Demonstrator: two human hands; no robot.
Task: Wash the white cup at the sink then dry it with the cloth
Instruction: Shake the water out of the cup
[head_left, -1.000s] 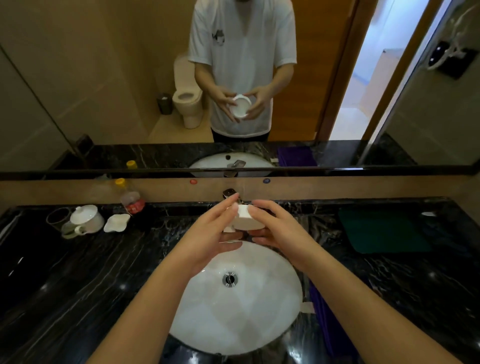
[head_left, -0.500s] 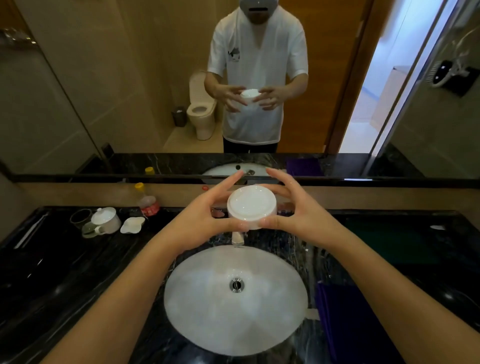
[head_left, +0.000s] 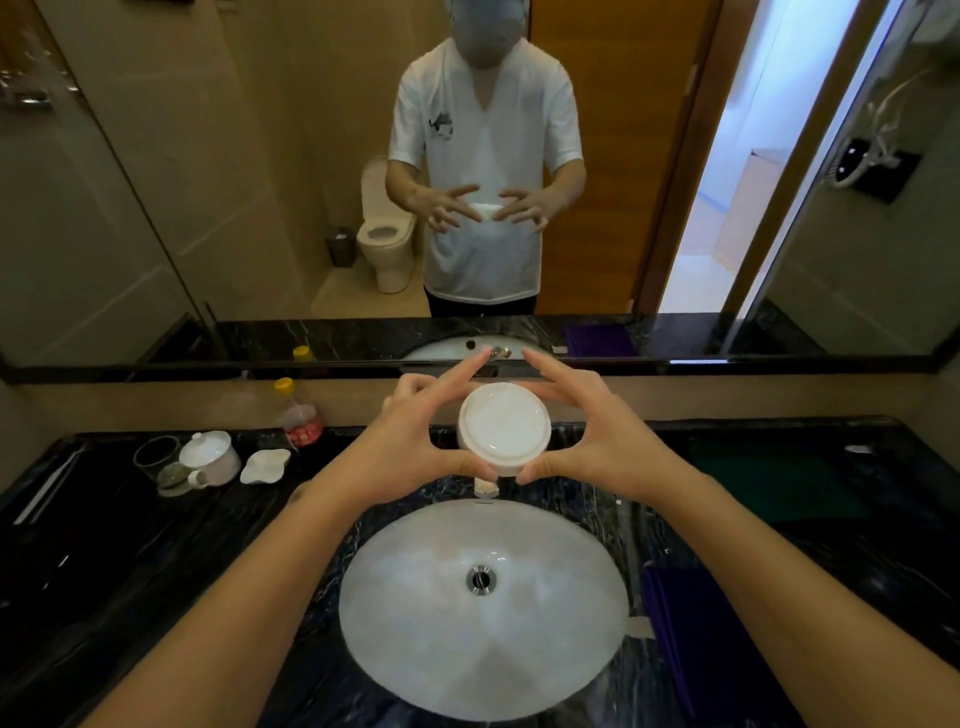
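Observation:
The white cup (head_left: 504, 426) is held up above the faucet (head_left: 485, 486), its round end turned toward me. My left hand (head_left: 410, 441) grips its left side with thumb and fingertips, the other fingers spread. My right hand (head_left: 597, 436) grips its right side the same way. The white oval sink (head_left: 415, 623) lies below, with its drain in the middle. A purple cloth (head_left: 691, 639) lies on the black counter right of the sink, partly under my right forearm.
At the counter's far left stand a white lidded mug (head_left: 210, 457), a glass (head_left: 153, 457), a small white dish (head_left: 265, 465) and a yellow-capped bottle (head_left: 298, 415). A dark green mat (head_left: 774, 478) lies at the far right. A wall mirror faces me.
Both hands have lifted the cup from low over the sink to above the faucet and turned its round end toward me. My fingers have spread wider.

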